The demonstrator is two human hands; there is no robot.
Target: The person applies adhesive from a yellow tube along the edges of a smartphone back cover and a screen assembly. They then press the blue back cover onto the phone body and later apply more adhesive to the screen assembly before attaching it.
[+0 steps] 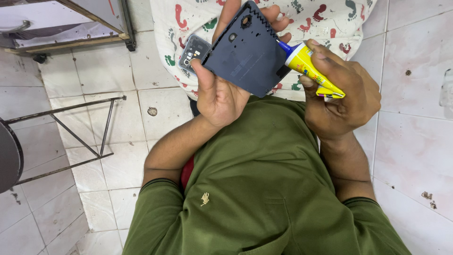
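Clamped between thumb and fingers, the left hand (219, 92) has a firm grip on a dark blue phone back cover (247, 49), held up tilted with its inner face toward the camera; the thumb presses the lower left edge and the fingertips curl over the top right edge. The right hand (342, 97) is closed around a yellow glue tube (311, 71), whose blue nozzle touches the cover's right edge.

Largest around them is the white tiled floor (415, 141), stained in spots. Next comes the person's olive green shirt (264, 189) filling the lower middle, with a small pale embroidered mark on the chest. Above the hands lies a white cloth (330, 19) printed with red and green footprint shapes. At the left stands a dark metal stool frame (80, 137), and at the top left the lower part of a wooden-framed cabinet (71, 23) on castors. Smallest, just behind the cover's left side, sits a phone camera module piece (193, 49), dark with small lenses, touching the left hand's fingers.
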